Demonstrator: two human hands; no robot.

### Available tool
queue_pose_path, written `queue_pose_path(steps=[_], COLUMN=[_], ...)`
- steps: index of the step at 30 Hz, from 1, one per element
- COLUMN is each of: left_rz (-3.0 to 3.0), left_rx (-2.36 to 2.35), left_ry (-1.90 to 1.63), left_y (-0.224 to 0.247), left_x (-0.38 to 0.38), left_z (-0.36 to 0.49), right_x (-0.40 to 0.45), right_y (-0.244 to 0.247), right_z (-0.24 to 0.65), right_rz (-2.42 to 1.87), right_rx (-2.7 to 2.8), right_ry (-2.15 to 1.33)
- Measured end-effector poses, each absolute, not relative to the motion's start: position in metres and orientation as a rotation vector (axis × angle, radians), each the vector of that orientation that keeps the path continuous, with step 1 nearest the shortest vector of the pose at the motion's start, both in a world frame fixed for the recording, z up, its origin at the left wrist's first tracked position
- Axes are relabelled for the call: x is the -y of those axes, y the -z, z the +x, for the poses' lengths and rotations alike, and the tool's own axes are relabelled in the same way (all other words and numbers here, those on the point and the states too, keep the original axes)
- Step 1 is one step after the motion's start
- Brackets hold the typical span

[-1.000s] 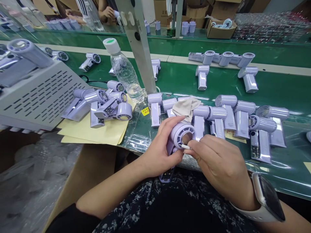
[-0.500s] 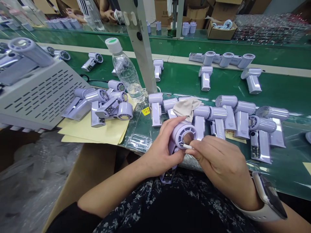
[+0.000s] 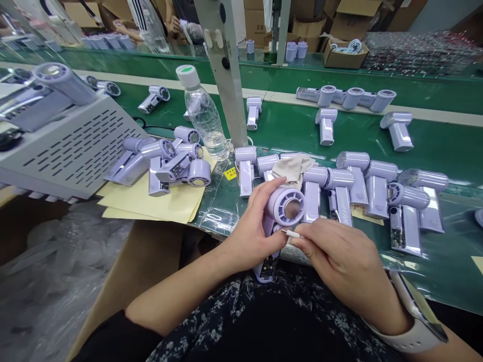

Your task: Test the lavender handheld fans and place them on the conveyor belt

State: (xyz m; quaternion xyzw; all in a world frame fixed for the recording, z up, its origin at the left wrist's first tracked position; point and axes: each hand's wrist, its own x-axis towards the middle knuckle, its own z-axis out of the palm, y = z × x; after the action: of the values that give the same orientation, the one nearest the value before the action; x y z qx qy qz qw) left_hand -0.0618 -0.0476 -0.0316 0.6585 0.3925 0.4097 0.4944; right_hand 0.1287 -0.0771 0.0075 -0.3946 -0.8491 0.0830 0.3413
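Fingertips of right hand (image 3: 339, 254) pinched on slim white piece (image 3: 294, 234), tip just below round front of held fan (image 3: 286, 206). Left hand (image 3: 254, 231) clamped round that fan; circuit board (image 3: 268, 266) exposed, so judged unfinished. Right of held fan: lined-up fans (image 3: 376, 193), one board-bare. Left of it: heaped fans (image 3: 177, 161), stage unclear.

The left hand (image 3: 251, 232) curls in a grip, its thumb (image 3: 276, 241) toward the right hand (image 3: 341, 254), which pinches just beside it, its lower fingers probably folded, though hidden.
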Motion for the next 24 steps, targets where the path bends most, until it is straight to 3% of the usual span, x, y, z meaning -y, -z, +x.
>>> queue_pose_path(steps=[24], left_rz=[1.901], left_rx=[-1.238], left_ry=[-0.872], left_y=[0.024], left_x=[0.054], left_z=[-0.056], right_x=[0.077], right_y=[-0.007], right_z=[0.121], right_rz=[-1.209], right_rx=[2.342], right_ry=[0.068])
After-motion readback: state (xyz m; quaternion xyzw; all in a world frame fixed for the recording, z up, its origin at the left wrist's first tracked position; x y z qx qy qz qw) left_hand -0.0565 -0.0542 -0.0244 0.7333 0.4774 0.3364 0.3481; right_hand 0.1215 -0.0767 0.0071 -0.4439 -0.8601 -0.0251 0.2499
